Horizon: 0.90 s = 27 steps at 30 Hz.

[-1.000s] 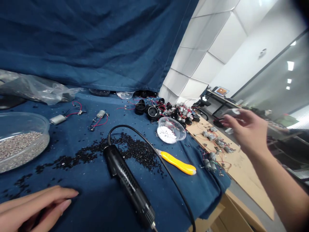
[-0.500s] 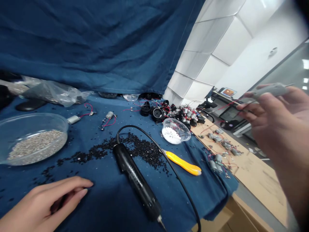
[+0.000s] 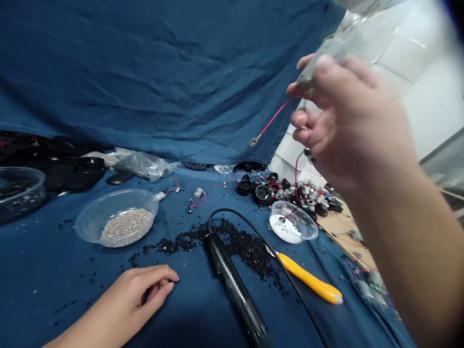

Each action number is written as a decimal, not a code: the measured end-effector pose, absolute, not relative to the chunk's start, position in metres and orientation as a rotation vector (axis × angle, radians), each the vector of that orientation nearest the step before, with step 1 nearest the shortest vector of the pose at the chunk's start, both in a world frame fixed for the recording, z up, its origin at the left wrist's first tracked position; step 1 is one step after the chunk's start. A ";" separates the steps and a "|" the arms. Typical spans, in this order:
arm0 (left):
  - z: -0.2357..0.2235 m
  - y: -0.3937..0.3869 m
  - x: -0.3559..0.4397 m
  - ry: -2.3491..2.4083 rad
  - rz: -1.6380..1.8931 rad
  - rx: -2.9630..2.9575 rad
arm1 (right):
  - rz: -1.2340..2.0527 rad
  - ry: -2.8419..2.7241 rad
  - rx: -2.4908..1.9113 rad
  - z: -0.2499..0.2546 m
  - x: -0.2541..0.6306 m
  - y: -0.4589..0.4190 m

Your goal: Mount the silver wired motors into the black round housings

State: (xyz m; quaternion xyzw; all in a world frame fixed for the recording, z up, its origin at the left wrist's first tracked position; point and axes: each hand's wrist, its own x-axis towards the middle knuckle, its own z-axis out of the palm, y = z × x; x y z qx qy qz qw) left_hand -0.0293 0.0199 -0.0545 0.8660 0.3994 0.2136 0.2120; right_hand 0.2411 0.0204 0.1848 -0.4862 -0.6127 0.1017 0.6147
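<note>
My right hand is raised at the upper right, blurred by motion. Its fingers and thumb close round a small grey electric motor, from which a red wire with a terminal at its end hangs. Resting on the blue cloth, my left hand is loosely curled, thumb near the index finger, with nothing seen in it. To its right lies a black electric screwdriver with its cable. Beyond that is a yellow-handled tool. Small black pieces are scattered behind the screwdriver.
A clear bowl of small metal parts stands left; another with white pieces stands right. Black housings and motors are piled behind it. Plastic bags lie at the back before a hanging blue curtain.
My right hand has carried the motor leftward and upward, and its red wire now dangles. The view has turned left, showing more black items there. My left hand stays on the cloth.
</note>
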 end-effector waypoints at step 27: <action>-0.060 0.025 -0.039 0.892 0.448 2.224 | -0.426 -2.022 -1.204 0.067 0.244 0.076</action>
